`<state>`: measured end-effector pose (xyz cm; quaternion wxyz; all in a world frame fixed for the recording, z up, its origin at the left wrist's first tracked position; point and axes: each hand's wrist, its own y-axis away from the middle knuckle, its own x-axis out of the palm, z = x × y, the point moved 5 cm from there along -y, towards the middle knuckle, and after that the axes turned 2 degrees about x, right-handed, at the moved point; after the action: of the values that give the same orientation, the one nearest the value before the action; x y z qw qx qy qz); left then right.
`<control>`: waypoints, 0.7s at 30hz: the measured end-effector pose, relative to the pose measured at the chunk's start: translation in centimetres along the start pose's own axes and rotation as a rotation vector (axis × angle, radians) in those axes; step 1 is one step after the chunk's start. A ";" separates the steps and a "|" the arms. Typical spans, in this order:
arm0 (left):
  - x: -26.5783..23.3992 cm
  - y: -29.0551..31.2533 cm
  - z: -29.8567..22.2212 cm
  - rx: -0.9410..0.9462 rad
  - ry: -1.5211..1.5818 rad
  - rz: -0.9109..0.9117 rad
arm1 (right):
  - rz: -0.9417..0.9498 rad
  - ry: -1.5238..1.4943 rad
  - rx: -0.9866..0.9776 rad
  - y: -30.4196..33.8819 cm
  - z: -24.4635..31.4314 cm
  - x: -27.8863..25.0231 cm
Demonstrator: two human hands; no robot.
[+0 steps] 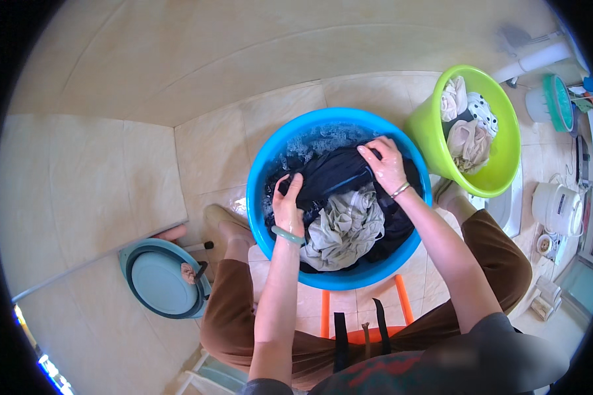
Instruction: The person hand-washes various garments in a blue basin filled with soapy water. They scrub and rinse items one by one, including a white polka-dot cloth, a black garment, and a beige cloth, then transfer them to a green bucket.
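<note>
A round blue basin (255, 178) stands in front of me with sudsy water and wet laundry in it. My right hand (387, 168), with a metal bangle at the wrist, pinches the upper edge of a dark navy garment (333, 172). At the basin's left side my left hand (288, 209), wearing a pale green bangle, curls its thumb and fingers on the other end of that garment. The stretch between my hands is spread above the wash. A crumpled light grey cloth (344, 229) lies nearer me, over more dark fabric.
Right of the basin, a lime green tub (420, 125) holds light and dotted clothes. A grey-blue folding basin (161, 282) leans at the left wall. White bucket (556, 207) and teal-rimmed container (557, 102) stand far right. Orange stool legs (403, 299) show between my knees.
</note>
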<state>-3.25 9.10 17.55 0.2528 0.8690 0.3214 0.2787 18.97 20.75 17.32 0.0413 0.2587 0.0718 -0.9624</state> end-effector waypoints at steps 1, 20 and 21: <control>-1.9 -1.3 -0.3 0.228 -0.308 -0.054 | -0.004 0.002 -0.072 -0.1 0.6 -0.1; 1.7 -7.5 7.1 0.405 -1.787 0.177 | 0.733 0.819 0.182 1.8 -7.3 9.4; 1.7 -7.9 7.6 0.405 -1.817 0.192 | 0.784 0.824 0.219 1.5 -7.7 9.7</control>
<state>-0.53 13.60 7.82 0.2267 0.8039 -0.0301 -0.5491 14.57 20.06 5.62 0.3366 0.6219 -0.1192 -0.6969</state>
